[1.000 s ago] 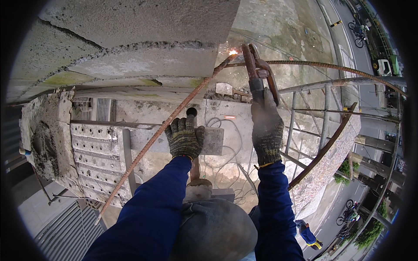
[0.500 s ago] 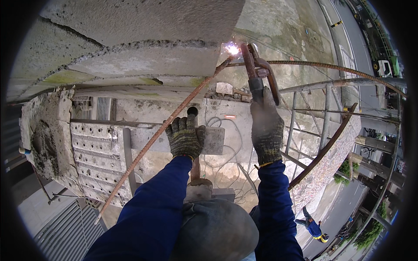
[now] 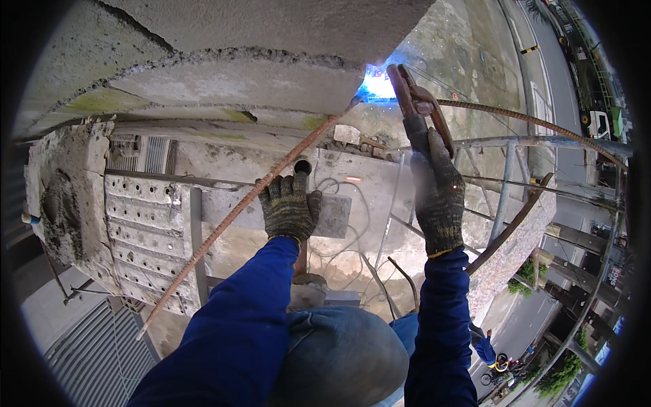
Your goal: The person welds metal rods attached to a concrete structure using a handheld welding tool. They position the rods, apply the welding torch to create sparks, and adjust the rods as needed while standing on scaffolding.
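Observation:
My gloved right hand (image 3: 441, 207) grips a welding electrode holder (image 3: 415, 105), raised toward the upper right. Bright blue-white arc light (image 3: 377, 84) flares beside its jaws at the concrete block's corner, hiding the joint. A long rusty rebar (image 3: 239, 209) slants up to this glare from the lower left; a curved rebar (image 3: 522, 119) runs away to the right. My gloved left hand (image 3: 288, 211), below the slanting rebar, has its fingers curled over an upright metal pipe (image 3: 301, 264) with an open dark top.
A rough concrete block wall (image 3: 230, 81) overhangs the upper left. A perforated slab (image 3: 146, 224) lies left. Cables (image 3: 356, 237) loop over concrete below. Scaffold frames (image 3: 507, 183) stand right. Far below are a road (image 3: 517, 319), vehicles (image 3: 598, 125) and another person (image 3: 484, 349).
My right hand and the holder have shifted slightly rightward. The orange sparks have grown into a large blue-white glare. The person below has changed position on the pavement.

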Motion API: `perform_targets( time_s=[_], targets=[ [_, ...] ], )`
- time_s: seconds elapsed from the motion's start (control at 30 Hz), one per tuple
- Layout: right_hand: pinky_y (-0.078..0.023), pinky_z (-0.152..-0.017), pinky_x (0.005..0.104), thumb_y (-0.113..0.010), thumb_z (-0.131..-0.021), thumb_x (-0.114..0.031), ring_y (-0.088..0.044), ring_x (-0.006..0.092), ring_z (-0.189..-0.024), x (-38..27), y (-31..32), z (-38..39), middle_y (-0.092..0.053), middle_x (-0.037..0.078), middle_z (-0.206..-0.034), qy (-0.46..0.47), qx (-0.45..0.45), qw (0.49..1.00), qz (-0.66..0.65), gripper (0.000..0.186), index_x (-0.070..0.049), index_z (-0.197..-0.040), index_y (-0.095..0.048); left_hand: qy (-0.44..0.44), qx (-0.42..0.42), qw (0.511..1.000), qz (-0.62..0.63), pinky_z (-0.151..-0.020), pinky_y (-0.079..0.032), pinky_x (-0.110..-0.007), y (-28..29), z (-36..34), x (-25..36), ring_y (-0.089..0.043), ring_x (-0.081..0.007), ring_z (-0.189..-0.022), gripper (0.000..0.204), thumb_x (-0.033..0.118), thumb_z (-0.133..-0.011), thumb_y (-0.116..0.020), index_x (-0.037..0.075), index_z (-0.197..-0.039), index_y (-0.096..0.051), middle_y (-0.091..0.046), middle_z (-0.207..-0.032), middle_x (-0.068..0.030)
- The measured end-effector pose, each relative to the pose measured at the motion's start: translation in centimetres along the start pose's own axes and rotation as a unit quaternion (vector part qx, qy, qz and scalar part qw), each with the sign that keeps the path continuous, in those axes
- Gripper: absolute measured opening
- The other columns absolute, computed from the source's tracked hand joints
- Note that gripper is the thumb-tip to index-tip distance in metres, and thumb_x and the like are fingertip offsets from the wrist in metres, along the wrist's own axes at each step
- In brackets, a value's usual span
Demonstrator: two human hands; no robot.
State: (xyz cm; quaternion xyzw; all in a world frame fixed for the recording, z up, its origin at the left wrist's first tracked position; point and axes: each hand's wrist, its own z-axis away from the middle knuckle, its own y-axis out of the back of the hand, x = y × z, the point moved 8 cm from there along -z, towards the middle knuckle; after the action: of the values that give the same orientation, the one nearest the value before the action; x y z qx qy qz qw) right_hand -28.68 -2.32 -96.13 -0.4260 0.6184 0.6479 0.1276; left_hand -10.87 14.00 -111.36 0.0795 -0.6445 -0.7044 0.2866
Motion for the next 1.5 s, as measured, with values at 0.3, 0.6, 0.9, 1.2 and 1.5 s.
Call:
perform_targets(
  time_s=[0.3,0.6,0.9,1.2,1.5],
  targets=[
    [-0.053,-0.077,0.0446,-0.060,-0.098,-0.019,-0.068,0.0407,-0.096,0.1,-0.8,-0.2,-0.068,0.026,-0.106,0.002,-0.010,0.999,0.049,0.044,-0.010,-0.140,-0.051,0.006,-0.019,1.000,0.005,-0.109,-0.024,-0.065,0.3,-0.1,-0.1,-0.047,-0.0372,-0.121,0.058,0.043,-0.090,-0.053,0.007,-0.135,-0.051,-0.056,-0.122,-0.0177],
    [-0.053,-0.080,0.0450,-0.061,-0.098,-0.019,-0.067,0.0415,-0.100,0.9,-1.3,-0.7,-0.067,0.027,-0.111,-0.011,-0.013,0.998,0.054,0.044,-0.011,-0.140,-0.051,0.005,-0.017,1.000,-0.003,-0.109,-0.025,-0.065,0.1,-0.1,-0.1,-0.047,-0.0370,-0.121,0.058,0.043,-0.090,-0.053,0.006,-0.135,-0.051,-0.056,-0.122,-0.0169],
    [-0.054,-0.080,0.0432,-0.059,-0.098,-0.022,-0.068,0.0368,-0.096,0.7,-1.5,-0.7,-0.066,0.022,-0.115,0.017,-0.013,0.997,0.070,0.043,-0.007,-0.138,-0.052,0.005,-0.005,1.000,0.010,-0.109,-0.025,-0.064,0.2,0.0,-0.3,-0.047,-0.0372,-0.121,0.058,0.043,-0.089,-0.054,0.007,-0.134,-0.052,-0.056,-0.121,-0.0173],
    [-0.053,-0.079,0.0438,-0.060,-0.098,-0.025,-0.068,0.0385,-0.095,0.4,-2.0,-1.2,-0.068,0.024,-0.105,-0.028,-0.034,0.996,0.074,0.043,-0.009,-0.138,-0.053,-0.012,0.014,1.000,0.015,-0.107,-0.026,-0.064,0.2,-0.1,-0.2,-0.048,-0.0369,-0.119,0.056,0.043,-0.088,-0.055,0.007,-0.132,-0.053,-0.057,-0.119,-0.0170],
    [-0.053,-0.092,0.0407,-0.056,-0.097,-0.010,-0.065,0.0344,-0.111,-0.5,-2.3,-1.9,-0.061,0.018,-0.129,0.030,-0.062,0.985,0.158,0.039,-0.006,-0.136,-0.054,0.005,0.019,1.000,-0.008,-0.107,-0.027,-0.064,0.3,0.1,-0.6,-0.049,-0.0367,-0.117,0.056,0.042,-0.087,-0.057,0.007,-0.131,-0.054,-0.057,-0.117,-0.0159]
  ],
)
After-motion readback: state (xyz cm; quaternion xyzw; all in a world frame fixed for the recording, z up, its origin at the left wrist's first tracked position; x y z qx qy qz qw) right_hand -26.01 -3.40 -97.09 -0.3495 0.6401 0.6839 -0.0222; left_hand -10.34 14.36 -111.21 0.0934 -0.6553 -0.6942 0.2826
